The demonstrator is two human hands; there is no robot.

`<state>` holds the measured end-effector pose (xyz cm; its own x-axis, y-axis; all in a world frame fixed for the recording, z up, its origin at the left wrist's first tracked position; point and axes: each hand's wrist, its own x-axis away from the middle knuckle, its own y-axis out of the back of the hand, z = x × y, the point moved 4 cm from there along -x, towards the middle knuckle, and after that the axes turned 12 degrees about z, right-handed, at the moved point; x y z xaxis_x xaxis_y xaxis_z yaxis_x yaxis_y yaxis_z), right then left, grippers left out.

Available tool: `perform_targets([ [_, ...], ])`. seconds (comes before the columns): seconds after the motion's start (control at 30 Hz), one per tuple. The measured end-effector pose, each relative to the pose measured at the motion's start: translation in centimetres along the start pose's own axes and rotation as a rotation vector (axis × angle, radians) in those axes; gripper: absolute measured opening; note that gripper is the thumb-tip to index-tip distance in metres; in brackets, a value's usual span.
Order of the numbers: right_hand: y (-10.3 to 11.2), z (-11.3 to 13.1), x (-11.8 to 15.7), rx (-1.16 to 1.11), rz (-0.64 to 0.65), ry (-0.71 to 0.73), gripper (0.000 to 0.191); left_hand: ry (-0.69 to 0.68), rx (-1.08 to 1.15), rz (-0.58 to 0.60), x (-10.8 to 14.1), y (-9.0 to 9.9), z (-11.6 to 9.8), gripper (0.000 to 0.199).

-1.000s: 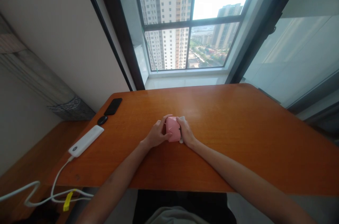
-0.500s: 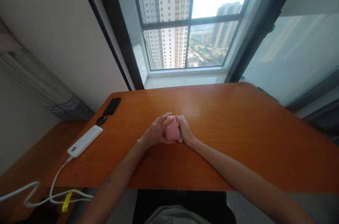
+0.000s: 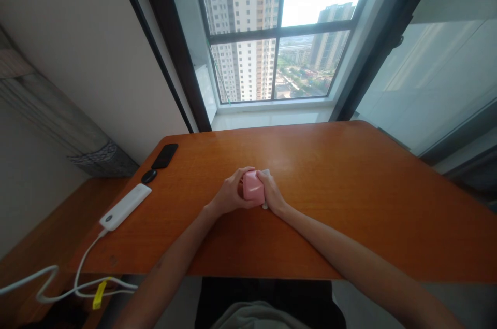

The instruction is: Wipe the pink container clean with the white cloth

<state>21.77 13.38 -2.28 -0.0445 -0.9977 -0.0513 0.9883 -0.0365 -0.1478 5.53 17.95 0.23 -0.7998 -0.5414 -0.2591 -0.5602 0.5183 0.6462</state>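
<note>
A small, shiny pink box-like object point(image 3: 253, 188) is between my two hands near the middle of the table. My left hand point(image 3: 232, 192) curves round its left side, thumb along the near edge and fingertips at the far edge. From the right, my right hand point(image 3: 273, 193) is closed against it, its thumb over the upper right corner. Part of a whitish piece point(image 3: 265, 205) shows below the right hand, and another bit shows beyond it. Whether that piece is joined to the pink object I cannot tell.
On the left of the wooden table point(image 3: 349, 204) lie a black phone point(image 3: 165, 156), a small black oval item point(image 3: 149, 176) and a white power bank point(image 3: 125, 207). A white cable point(image 3: 86, 257) with a yellow tag point(image 3: 99, 295) runs off the near left edge. A window point(image 3: 277, 33) is beyond.
The fingers of my left hand have slid off the pink object's top to its far left edge. The pink object has turned slightly, and the dark gap at its right side no longer shows.
</note>
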Motion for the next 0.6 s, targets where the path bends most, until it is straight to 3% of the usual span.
perform_targets([
  [0.1,0.0,-0.2,0.1,0.004,0.008,0.018,0.059,0.073,0.124,0.015,0.0,-0.4,0.8,0.073],
  [0.17,0.0,-0.4,0.2,0.009,0.008,0.026,0.057,0.066,0.144,0.011,0.2,-0.6,1.2,0.075],
  [0.37,0.2,-0.5,0.2,0.033,0.017,0.015,0.052,-0.015,0.117,-0.002,0.6,-1.1,1.6,0.096],
  [0.47,0.3,-0.2,-0.1,0.052,0.011,0.048,0.051,-0.114,-0.003,-0.002,0.7,-0.9,1.3,0.106],
  [0.6,0.3,0.1,-0.3,0.055,0.008,0.066,0.05,-0.195,-0.205,0.073,0.8,-0.4,0.9,0.132],
])
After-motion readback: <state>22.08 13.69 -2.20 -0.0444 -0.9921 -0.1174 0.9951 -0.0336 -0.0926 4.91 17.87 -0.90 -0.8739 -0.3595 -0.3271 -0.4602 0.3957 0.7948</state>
